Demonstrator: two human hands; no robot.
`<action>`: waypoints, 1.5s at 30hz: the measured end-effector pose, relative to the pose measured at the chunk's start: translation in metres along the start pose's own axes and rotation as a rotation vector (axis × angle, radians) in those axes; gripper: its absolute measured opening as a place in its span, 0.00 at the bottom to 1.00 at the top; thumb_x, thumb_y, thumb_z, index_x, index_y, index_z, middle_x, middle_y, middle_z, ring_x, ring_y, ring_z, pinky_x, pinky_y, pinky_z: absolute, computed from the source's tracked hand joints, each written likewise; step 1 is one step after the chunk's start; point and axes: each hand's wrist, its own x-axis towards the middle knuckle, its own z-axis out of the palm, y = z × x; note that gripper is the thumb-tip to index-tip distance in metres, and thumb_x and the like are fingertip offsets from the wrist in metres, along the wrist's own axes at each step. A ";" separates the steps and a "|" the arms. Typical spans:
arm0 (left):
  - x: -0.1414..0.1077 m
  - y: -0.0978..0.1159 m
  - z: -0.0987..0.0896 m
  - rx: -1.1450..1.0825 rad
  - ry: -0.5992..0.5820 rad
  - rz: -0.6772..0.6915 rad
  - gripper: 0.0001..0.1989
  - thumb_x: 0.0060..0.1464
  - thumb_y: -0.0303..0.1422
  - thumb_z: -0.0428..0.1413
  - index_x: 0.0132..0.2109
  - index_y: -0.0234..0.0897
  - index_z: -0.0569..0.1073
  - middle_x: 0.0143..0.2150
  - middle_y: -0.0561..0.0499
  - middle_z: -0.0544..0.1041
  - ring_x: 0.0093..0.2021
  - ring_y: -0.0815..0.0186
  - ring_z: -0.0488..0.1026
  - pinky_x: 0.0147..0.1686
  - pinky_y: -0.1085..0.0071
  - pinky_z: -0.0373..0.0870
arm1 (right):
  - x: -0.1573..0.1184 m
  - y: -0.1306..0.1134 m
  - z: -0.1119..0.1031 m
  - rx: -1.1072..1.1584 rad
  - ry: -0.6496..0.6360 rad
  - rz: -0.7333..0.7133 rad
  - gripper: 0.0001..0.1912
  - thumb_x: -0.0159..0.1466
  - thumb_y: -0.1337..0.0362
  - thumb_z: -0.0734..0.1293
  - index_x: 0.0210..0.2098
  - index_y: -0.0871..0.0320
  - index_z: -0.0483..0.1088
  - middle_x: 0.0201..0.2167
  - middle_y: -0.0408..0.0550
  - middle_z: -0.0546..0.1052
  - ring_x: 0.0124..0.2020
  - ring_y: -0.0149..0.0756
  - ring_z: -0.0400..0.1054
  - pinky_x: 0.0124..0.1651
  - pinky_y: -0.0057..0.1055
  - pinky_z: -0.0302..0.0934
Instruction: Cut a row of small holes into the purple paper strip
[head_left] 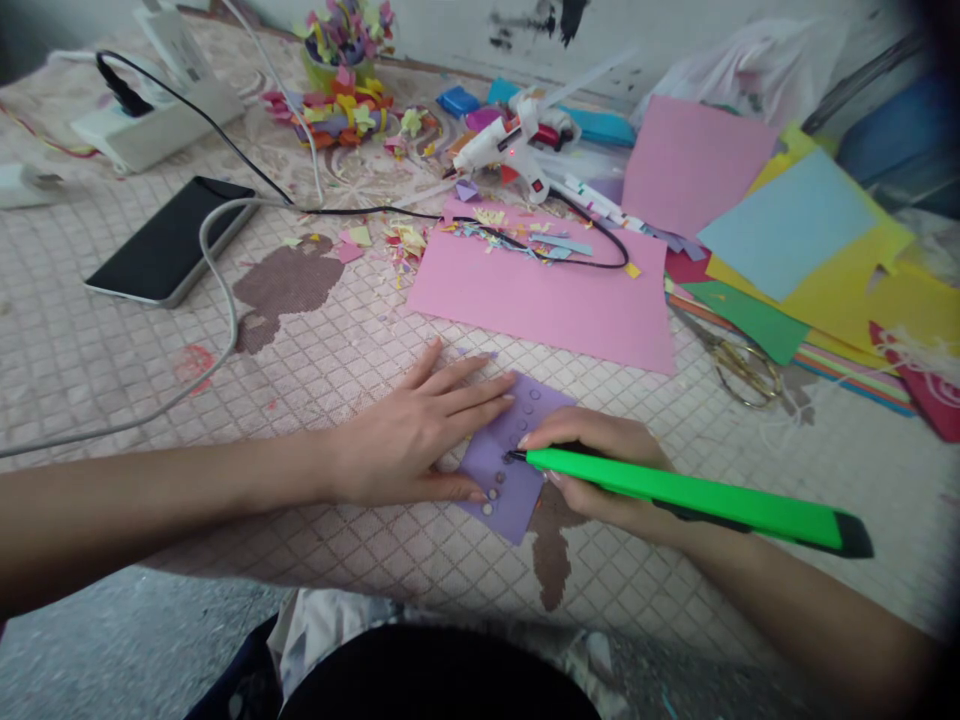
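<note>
A strip of purple paper (pixel 517 515) lies slantwise on the cloth, with a row of small round outlines along it. The circles nearest me look pale, as if cut through. My left hand (pixel 420 430) rests flat with its fingers spread, fingertips and thumb holding down the paper's left side. In my right hand (pixel 600 460) is a green utility knife (pixel 697 495) with a black end cap, gripped like a pen. Its dark tip touches the paper at a circle in the middle of the row; the blade itself is too small to make out.
Behind the strip lies a pink sheet (pixel 540 310) with paper scraps and a black cable on it. A glue gun (pixel 499 145) stands beyond. Scissors (pixel 739 370) and coloured papers (pixel 795 220) lie right; a phone (pixel 176 240) and power strip (pixel 157 125) left.
</note>
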 end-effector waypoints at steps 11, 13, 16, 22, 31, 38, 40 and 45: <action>0.000 0.000 -0.001 -0.018 0.001 -0.005 0.39 0.57 0.52 0.56 0.67 0.34 0.56 0.70 0.40 0.54 0.70 0.44 0.48 0.66 0.38 0.34 | 0.000 0.001 -0.002 0.036 0.057 0.024 0.12 0.59 0.72 0.65 0.40 0.54 0.73 0.35 0.46 0.81 0.36 0.34 0.76 0.38 0.30 0.70; 0.000 0.000 0.000 -0.015 0.000 -0.005 0.39 0.57 0.51 0.56 0.67 0.33 0.56 0.70 0.40 0.54 0.70 0.44 0.48 0.66 0.37 0.34 | 0.002 0.000 -0.002 0.031 0.040 0.001 0.12 0.59 0.72 0.65 0.40 0.54 0.73 0.35 0.46 0.81 0.36 0.33 0.76 0.38 0.29 0.69; 0.000 0.000 0.000 -0.016 0.000 -0.003 0.39 0.57 0.51 0.56 0.67 0.32 0.56 0.70 0.39 0.54 0.70 0.43 0.49 0.65 0.36 0.35 | 0.003 0.000 -0.002 0.027 0.031 -0.010 0.12 0.59 0.72 0.65 0.41 0.55 0.73 0.35 0.46 0.80 0.36 0.32 0.76 0.38 0.28 0.69; 0.000 0.000 -0.001 -0.039 0.016 -0.001 0.40 0.56 0.51 0.57 0.68 0.34 0.56 0.69 0.39 0.56 0.70 0.43 0.49 0.65 0.37 0.35 | 0.000 0.004 -0.002 0.021 -0.003 -0.021 0.12 0.60 0.71 0.64 0.42 0.55 0.73 0.36 0.46 0.80 0.35 0.33 0.76 0.38 0.28 0.69; 0.000 0.000 -0.001 -0.004 -0.002 0.000 0.40 0.57 0.51 0.56 0.67 0.32 0.56 0.70 0.39 0.54 0.69 0.42 0.49 0.65 0.37 0.36 | 0.001 0.000 -0.002 -0.005 0.038 -0.010 0.12 0.59 0.72 0.64 0.41 0.55 0.73 0.35 0.47 0.81 0.36 0.32 0.76 0.38 0.28 0.70; 0.000 0.000 -0.001 -0.016 -0.005 0.000 0.39 0.58 0.51 0.55 0.67 0.33 0.56 0.70 0.39 0.54 0.70 0.43 0.49 0.66 0.37 0.35 | 0.001 0.000 -0.002 -0.006 0.039 -0.011 0.12 0.59 0.72 0.65 0.41 0.55 0.73 0.35 0.47 0.81 0.36 0.33 0.76 0.38 0.28 0.70; 0.000 0.001 -0.001 -0.013 -0.003 -0.001 0.39 0.58 0.52 0.56 0.67 0.33 0.56 0.70 0.40 0.54 0.70 0.43 0.49 0.66 0.37 0.35 | 0.001 0.001 -0.002 -0.001 0.035 -0.009 0.12 0.59 0.72 0.65 0.41 0.55 0.73 0.36 0.47 0.81 0.36 0.33 0.76 0.38 0.28 0.70; 0.001 0.001 -0.001 0.008 -0.001 0.005 0.40 0.57 0.51 0.56 0.66 0.30 0.57 0.70 0.39 0.54 0.69 0.42 0.49 0.65 0.36 0.36 | 0.001 0.001 -0.002 0.000 0.030 -0.006 0.12 0.59 0.72 0.64 0.41 0.56 0.73 0.36 0.47 0.81 0.36 0.32 0.76 0.39 0.27 0.69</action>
